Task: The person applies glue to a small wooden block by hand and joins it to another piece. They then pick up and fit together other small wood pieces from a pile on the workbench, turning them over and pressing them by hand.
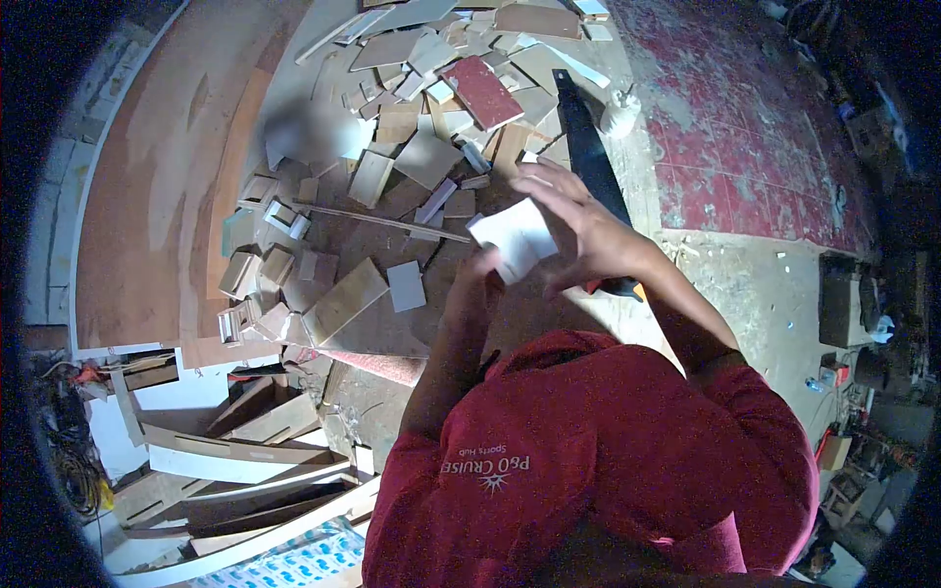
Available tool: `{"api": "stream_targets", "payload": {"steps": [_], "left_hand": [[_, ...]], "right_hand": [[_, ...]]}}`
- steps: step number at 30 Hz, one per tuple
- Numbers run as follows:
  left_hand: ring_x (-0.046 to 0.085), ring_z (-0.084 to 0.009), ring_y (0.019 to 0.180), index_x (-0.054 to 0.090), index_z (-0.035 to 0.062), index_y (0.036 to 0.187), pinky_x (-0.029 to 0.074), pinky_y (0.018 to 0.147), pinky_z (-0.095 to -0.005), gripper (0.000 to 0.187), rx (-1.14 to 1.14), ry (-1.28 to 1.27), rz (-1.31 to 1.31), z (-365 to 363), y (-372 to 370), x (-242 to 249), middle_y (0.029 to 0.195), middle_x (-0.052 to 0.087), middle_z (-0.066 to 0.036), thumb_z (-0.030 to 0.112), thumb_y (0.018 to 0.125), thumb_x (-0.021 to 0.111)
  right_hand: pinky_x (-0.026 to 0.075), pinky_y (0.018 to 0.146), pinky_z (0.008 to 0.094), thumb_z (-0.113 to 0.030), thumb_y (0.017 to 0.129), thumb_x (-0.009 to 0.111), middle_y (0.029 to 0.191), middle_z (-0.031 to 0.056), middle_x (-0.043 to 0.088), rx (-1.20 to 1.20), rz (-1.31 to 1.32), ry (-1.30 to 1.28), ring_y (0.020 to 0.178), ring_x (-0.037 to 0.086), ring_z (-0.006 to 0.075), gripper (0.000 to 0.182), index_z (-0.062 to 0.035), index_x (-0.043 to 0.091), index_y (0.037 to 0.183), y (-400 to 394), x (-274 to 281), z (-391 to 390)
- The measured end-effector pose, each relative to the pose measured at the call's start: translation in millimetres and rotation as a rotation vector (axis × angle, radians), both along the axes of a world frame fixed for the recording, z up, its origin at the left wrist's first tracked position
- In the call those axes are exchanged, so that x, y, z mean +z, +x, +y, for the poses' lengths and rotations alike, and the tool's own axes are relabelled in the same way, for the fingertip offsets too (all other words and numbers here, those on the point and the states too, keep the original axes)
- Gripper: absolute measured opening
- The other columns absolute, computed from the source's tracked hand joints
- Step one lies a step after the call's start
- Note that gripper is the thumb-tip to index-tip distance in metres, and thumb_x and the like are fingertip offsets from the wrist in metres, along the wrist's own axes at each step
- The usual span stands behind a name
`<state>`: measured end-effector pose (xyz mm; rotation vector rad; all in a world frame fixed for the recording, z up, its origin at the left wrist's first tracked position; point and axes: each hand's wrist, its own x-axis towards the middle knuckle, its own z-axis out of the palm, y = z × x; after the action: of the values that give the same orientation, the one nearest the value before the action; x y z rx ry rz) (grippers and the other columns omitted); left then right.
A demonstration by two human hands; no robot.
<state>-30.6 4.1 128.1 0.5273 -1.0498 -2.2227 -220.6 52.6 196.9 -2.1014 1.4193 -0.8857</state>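
A small white block-like piece (515,240) is held up in front of my red shirt, its faces brightly lit. My left hand (480,269) grips its lower left edge, with the fingers partly hidden behind it. To the right of the piece, my right hand (588,225) has its fingers spread and curved, apart from the piece. A thin wooden strip (382,222) runs leftward from near the white piece. Beyond my right hand lies a handsaw (588,147) with a dark blade; its handle is partly under my forearm.
Wood offcuts (397,122) and a red board (481,92) are heaped ahead. A large plywood sheet (162,167) stretches along the left. Curved wooden parts (235,456) lie at lower left. A whitish container (619,113) stands beside the saw.
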Motion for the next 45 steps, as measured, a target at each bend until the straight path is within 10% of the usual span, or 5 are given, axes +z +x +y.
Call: {"api": "stream_targets", "payload": {"steps": [11,16,24,32,45], "left_hand": [[0.047,-0.0216,0.111,0.038,0.0008,0.124,0.035,0.097,-0.0362,0.057,0.177,0.115,0.284,-4.6,0.1,-23.2,0.117,0.049,-0.009,0.021,0.074,0.059],[0.048,-0.0243,0.107,0.024,0.0101,0.133,0.043,0.087,-0.035,0.073,0.274,0.285,0.039,-4.4,2.6,-76.4,0.118,0.045,-0.008,0.006,0.069,0.059],[0.044,-0.0244,0.112,0.021,0.013,0.133,0.043,0.091,-0.0367,0.089,0.19,-0.031,-0.01,-2.4,-8.0,-27.7,0.121,0.042,-0.012,0.002,0.06,0.071],[0.039,-0.0342,0.118,0.036,0.001,0.123,0.026,0.101,-0.0481,0.081,0.211,-1.663,-1.016,-20.4,9.7,-150.3,0.12,0.044,-0.019,0.036,0.062,0.074],[0.054,-0.0318,0.096,0.052,-0.0016,0.109,0.044,0.083,-0.0406,0.056,0.197,-0.908,-1.045,5.8,16.5,-100.9,0.102,0.054,-0.017,0.029,0.066,0.071]], "right_hand": [[0.026,0.104,0.037,0.005,0.057,0.076,0.144,0.0135,0.01,0.029,-1.159,0.48,0.131,0.02,0.0244,0.116,-0.0169,-0.002,0.141,15.5,-39.9,2.8],[0.012,0.108,0.0312,0.003,0.047,0.082,0.146,0.0142,-0.006,-0.03,-0.804,0.236,0.134,0.0,0.0211,0.13,-0.0089,-0.009,0.139,14.2,-63.1,-8.7],[0.035,0.098,0.0379,-0.009,0.047,0.084,0.126,0.0212,0.04,-0.176,-0.516,0.288,0.116,0.042,0.0305,0.123,-0.0111,0.003,0.139,6.2,-90.8,-13.3],[0.032,0.098,0.0394,-0.021,0.057,0.078,0.126,0.0204,0.039,-0.008,-0.055,0.118,0.118,0.039,0.0313,0.1,-0.0043,0.018,0.136,0.8,-146.1,-12.3],[0.038,0.093,0.0387,-0.02,0.087,0.047,0.119,0.0173,0.049,-0.398,-0.406,0.389,0.112,0.047,0.0297,0.039,-0.0058,0.04,0.122,7.8,-128.1,5.6]]}}
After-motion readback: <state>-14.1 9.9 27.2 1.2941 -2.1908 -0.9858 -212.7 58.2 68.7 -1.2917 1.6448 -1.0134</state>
